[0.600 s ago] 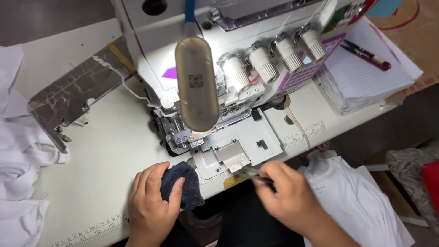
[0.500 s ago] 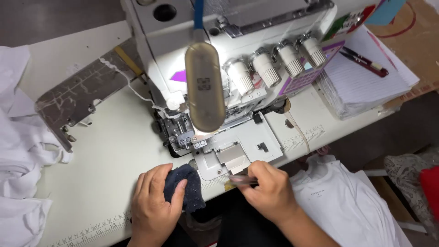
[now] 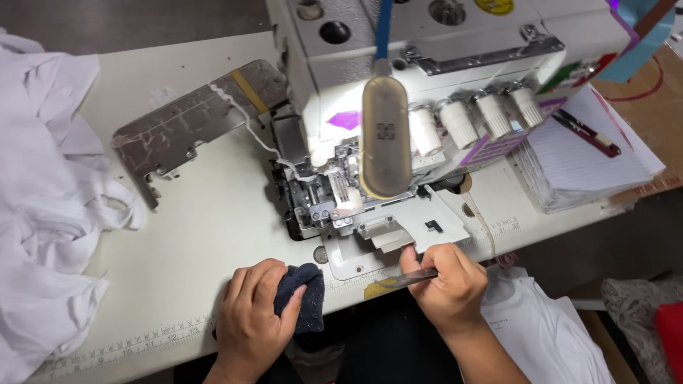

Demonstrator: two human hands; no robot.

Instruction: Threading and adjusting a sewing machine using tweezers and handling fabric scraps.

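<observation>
While pressed flat under the left hand [image 3: 250, 318], dark cloth [image 3: 304, 304] lies at the near edge of the surface [image 3: 213, 227], just left of the machine's base plate [image 3: 356, 259]. Left fingers [image 3: 267, 281] curled over the cloth's upper edge, close together, thumb along its right side; cloth partly hidden beneath the palm, lower corner hanging just past the surface edge. Right hand [image 3: 447, 284] closed around a slim metal tool [image 3: 409, 279], most likely tweezers, though exact kind cannot be told; tool pinched between thumb and forefinger, tip pointing left and lying over the surface edge beside the base plate. Right fingers [image 3: 441, 257] bunched tight, knuckles just below the plate's grey cover [image 3: 434, 224]. Hands apart, with the plate's front corner between them.

Directly behind: sewing machine [image 3: 427, 64], white, with needle area [image 3: 338, 195] lit by an oblong lamp [image 3: 385, 139] hanging on a blue stem. Four white knobs [image 3: 473, 117] in a row on the machine's right face. Grey metal guide [image 3: 192, 117] lying left of the machine, white thread trailing across it toward the needle area. Printed ruler [image 3: 135, 345] along the surface's near edge. White fabric [image 3: 43, 206] heaped at far left. Notebook [image 3: 590, 160] with a dark red pen [image 3: 587, 134] on top at far right. More white fabric [image 3: 541, 327] below the right forearm, off the surface.
</observation>
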